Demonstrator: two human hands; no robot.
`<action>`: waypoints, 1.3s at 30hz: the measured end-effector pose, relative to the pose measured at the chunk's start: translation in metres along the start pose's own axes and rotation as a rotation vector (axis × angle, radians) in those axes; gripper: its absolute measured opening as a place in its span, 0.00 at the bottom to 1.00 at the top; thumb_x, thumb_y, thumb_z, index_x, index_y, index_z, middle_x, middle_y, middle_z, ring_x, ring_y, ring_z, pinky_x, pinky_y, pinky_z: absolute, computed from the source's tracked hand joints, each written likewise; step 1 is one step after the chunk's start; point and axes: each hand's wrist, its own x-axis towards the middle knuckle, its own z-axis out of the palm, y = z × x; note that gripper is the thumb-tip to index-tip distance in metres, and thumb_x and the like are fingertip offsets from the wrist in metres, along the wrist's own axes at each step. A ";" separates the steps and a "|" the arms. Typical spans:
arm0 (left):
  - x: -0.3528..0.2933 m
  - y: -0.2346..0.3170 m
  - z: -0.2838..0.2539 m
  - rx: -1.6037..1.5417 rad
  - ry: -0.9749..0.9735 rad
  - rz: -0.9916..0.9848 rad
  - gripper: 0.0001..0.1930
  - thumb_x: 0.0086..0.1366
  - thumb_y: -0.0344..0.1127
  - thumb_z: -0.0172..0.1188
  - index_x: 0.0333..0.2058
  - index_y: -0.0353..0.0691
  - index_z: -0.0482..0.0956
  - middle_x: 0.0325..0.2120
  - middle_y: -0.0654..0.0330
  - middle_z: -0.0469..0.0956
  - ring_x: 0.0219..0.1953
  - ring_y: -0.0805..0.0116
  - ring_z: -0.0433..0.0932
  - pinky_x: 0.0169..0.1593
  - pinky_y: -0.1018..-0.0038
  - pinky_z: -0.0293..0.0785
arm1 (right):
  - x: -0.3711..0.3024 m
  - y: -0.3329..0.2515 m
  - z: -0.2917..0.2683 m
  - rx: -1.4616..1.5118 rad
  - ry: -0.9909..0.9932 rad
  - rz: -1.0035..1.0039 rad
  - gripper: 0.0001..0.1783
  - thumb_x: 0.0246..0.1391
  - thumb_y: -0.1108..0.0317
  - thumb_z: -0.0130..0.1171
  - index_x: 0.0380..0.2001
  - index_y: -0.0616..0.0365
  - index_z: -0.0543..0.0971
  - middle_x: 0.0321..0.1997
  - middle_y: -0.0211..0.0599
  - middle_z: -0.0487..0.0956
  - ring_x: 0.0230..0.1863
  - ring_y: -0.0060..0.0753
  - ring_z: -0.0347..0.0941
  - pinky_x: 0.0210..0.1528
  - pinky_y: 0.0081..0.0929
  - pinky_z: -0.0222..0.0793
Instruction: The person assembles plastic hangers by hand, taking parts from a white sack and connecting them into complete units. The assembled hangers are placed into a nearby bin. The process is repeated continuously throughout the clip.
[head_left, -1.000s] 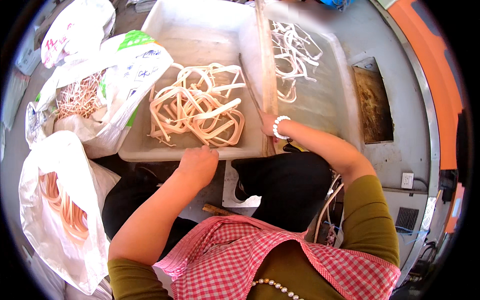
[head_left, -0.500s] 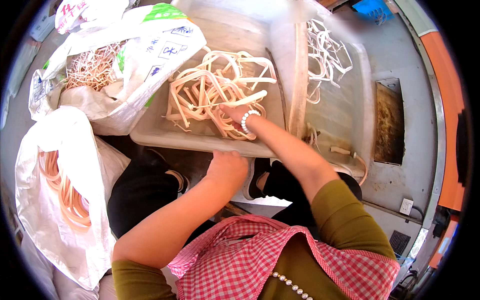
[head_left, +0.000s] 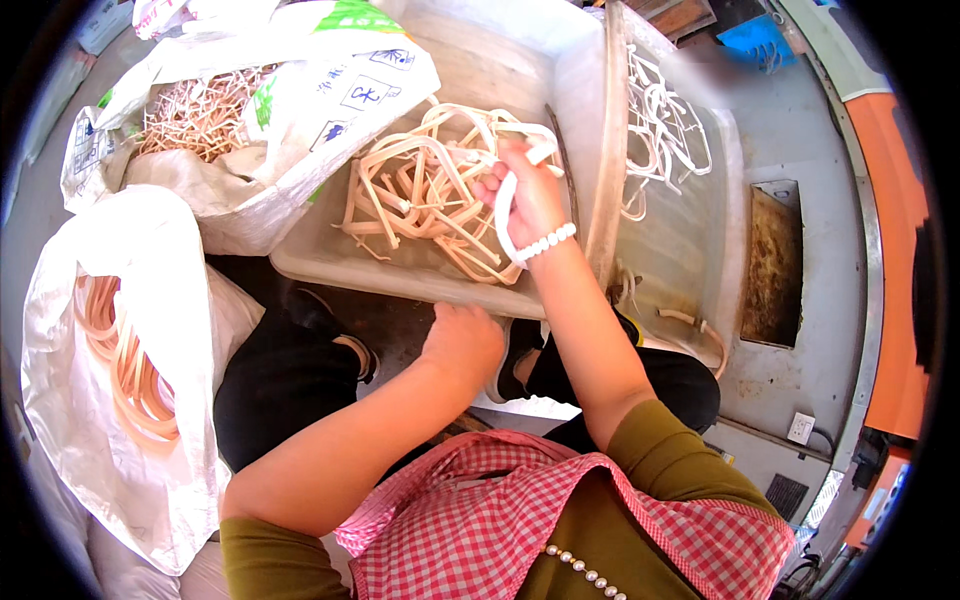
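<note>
My right hand [head_left: 537,195], with a white beaded bracelet at its wrist, is raised over the right side of a pale plastic bin [head_left: 320,262]. Its fingers are closed round a pale bendy strip [head_left: 504,222], whose lower end curves down towards the wrist. Below and left of it, a tangled heap of peach-coloured strips [head_left: 425,185] lies in the bin. At the bin's near rim is my left hand [head_left: 463,345], its fingers curled. The hand's back hides its fingertips and anything in them.
Left of the bin, a white woven sack [head_left: 225,210] holds short, thin offcuts. Nearer stands another white sack [head_left: 60,380] with long, looped peach strips [head_left: 130,385]. On the right, a second bin [head_left: 735,210] contains white strips [head_left: 665,135]. A grey panel with a rusty opening [head_left: 772,265] lies beyond.
My right hand has risen from the heap and moved right, bringing up a pale strip. My left hand has stayed almost in place by the bin's near rim.
</note>
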 end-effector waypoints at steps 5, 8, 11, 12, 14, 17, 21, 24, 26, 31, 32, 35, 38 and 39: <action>-0.002 0.002 0.003 0.012 -0.023 0.010 0.10 0.57 0.34 0.55 0.36 0.41 0.78 0.34 0.56 0.77 0.38 0.61 0.78 0.41 0.63 0.68 | 0.066 0.036 0.003 -0.047 0.018 0.180 0.06 0.52 0.69 0.57 0.30 0.55 0.70 0.20 0.31 0.69 0.19 0.27 0.65 0.17 0.27 0.63; -0.005 0.003 0.006 0.023 -0.004 -0.015 0.10 0.56 0.35 0.55 0.37 0.41 0.78 0.34 0.57 0.77 0.39 0.61 0.77 0.41 0.63 0.68 | 0.069 0.055 0.032 -0.169 -0.051 0.076 0.08 0.52 0.69 0.58 0.34 0.58 0.71 0.22 0.33 0.72 0.21 0.27 0.69 0.17 0.23 0.63; -0.004 0.004 0.004 0.013 -0.026 -0.015 0.11 0.56 0.35 0.55 0.38 0.41 0.78 0.35 0.57 0.77 0.39 0.61 0.77 0.42 0.62 0.67 | 0.082 0.087 0.067 -0.272 -0.065 0.210 0.13 0.53 0.70 0.55 0.41 0.62 0.69 0.27 0.39 0.75 0.26 0.31 0.76 0.17 0.21 0.65; -0.004 0.005 0.002 0.006 -0.043 -0.020 0.11 0.57 0.35 0.55 0.38 0.41 0.78 0.36 0.56 0.77 0.39 0.61 0.77 0.42 0.62 0.66 | 0.093 0.101 0.074 -0.281 -0.097 0.310 0.15 0.54 0.70 0.53 0.44 0.63 0.67 0.28 0.42 0.76 0.26 0.33 0.78 0.16 0.21 0.66; -0.004 0.006 0.001 0.004 -0.058 -0.019 0.12 0.57 0.36 0.55 0.38 0.41 0.78 0.36 0.56 0.77 0.39 0.61 0.76 0.43 0.61 0.66 | 0.112 0.121 0.080 -0.308 -0.151 0.450 0.16 0.54 0.72 0.50 0.45 0.68 0.67 0.34 0.49 0.78 0.30 0.37 0.79 0.18 0.22 0.69; -0.005 0.004 0.002 -0.039 -0.075 0.000 0.13 0.57 0.36 0.54 0.39 0.40 0.78 0.36 0.57 0.77 0.40 0.62 0.76 0.43 0.60 0.65 | 0.123 0.152 0.083 -0.333 -0.145 0.447 0.15 0.53 0.74 0.51 0.44 0.69 0.68 0.35 0.48 0.79 0.32 0.37 0.79 0.20 0.23 0.71; -0.007 0.002 0.006 -0.075 -0.075 -0.050 0.12 0.57 0.35 0.54 0.38 0.40 0.79 0.36 0.56 0.77 0.40 0.62 0.76 0.42 0.61 0.66 | 0.098 0.146 0.081 -0.302 -0.120 0.550 0.17 0.49 0.74 0.60 0.44 0.63 0.72 0.39 0.43 0.77 0.37 0.38 0.78 0.34 0.26 0.75; -0.010 -0.008 0.000 -0.005 -0.032 -0.054 0.10 0.56 0.34 0.53 0.36 0.41 0.79 0.35 0.57 0.77 0.39 0.62 0.77 0.41 0.63 0.68 | 0.063 0.091 0.042 -0.356 -0.354 0.369 0.21 0.51 0.68 0.62 0.46 0.65 0.71 0.36 0.38 0.77 0.31 0.28 0.76 0.30 0.20 0.73; -0.008 -0.019 -0.009 0.019 0.028 -0.057 0.09 0.56 0.33 0.53 0.34 0.41 0.80 0.33 0.57 0.78 0.38 0.62 0.78 0.39 0.65 0.71 | 0.014 0.031 0.019 -0.269 -0.437 0.343 0.20 0.54 0.66 0.59 0.49 0.64 0.71 0.37 0.37 0.79 0.27 0.18 0.71 0.29 0.12 0.69; -0.014 -0.050 -0.060 -0.264 -0.044 -0.210 0.10 0.59 0.32 0.50 0.33 0.38 0.80 0.30 0.51 0.80 0.35 0.55 0.81 0.39 0.64 0.76 | -0.057 -0.069 -0.062 -0.478 -0.618 0.211 0.17 0.54 0.68 0.57 0.44 0.69 0.74 0.35 0.39 0.81 0.16 0.14 0.64 0.17 0.11 0.58; -0.014 -0.056 -0.060 -0.286 0.071 -0.279 0.11 0.61 0.34 0.49 0.36 0.37 0.79 0.30 0.51 0.79 0.34 0.55 0.80 0.40 0.65 0.76 | -0.074 -0.080 -0.065 -0.474 -0.646 0.171 0.17 0.53 0.69 0.57 0.44 0.69 0.75 0.34 0.39 0.81 0.15 0.14 0.64 0.17 0.12 0.59; -0.004 -0.067 -0.076 -1.254 0.434 -0.401 0.21 0.69 0.48 0.43 0.44 0.34 0.72 0.33 0.51 0.78 0.36 0.60 0.79 0.42 0.66 0.75 | -0.116 -0.100 -0.058 -0.696 -0.689 0.085 0.13 0.54 0.70 0.57 0.41 0.67 0.78 0.32 0.35 0.80 0.18 0.14 0.65 0.19 0.13 0.61; -0.008 -0.059 -0.101 -2.015 0.282 -0.299 0.26 0.70 0.54 0.40 0.48 0.33 0.67 0.37 0.54 0.76 0.38 0.65 0.77 0.43 0.68 0.76 | -0.137 -0.092 -0.062 -0.925 -0.668 0.064 0.14 0.54 0.68 0.61 0.43 0.61 0.79 0.29 0.29 0.79 0.21 0.16 0.68 0.23 0.15 0.66; -0.007 -0.057 -0.100 -2.043 0.254 -0.246 0.23 0.70 0.51 0.42 0.47 0.33 0.67 0.36 0.56 0.76 0.37 0.65 0.77 0.42 0.69 0.76 | -0.141 -0.087 -0.061 -0.945 -0.695 0.030 0.14 0.54 0.68 0.61 0.43 0.61 0.79 0.29 0.29 0.79 0.22 0.17 0.70 0.23 0.16 0.67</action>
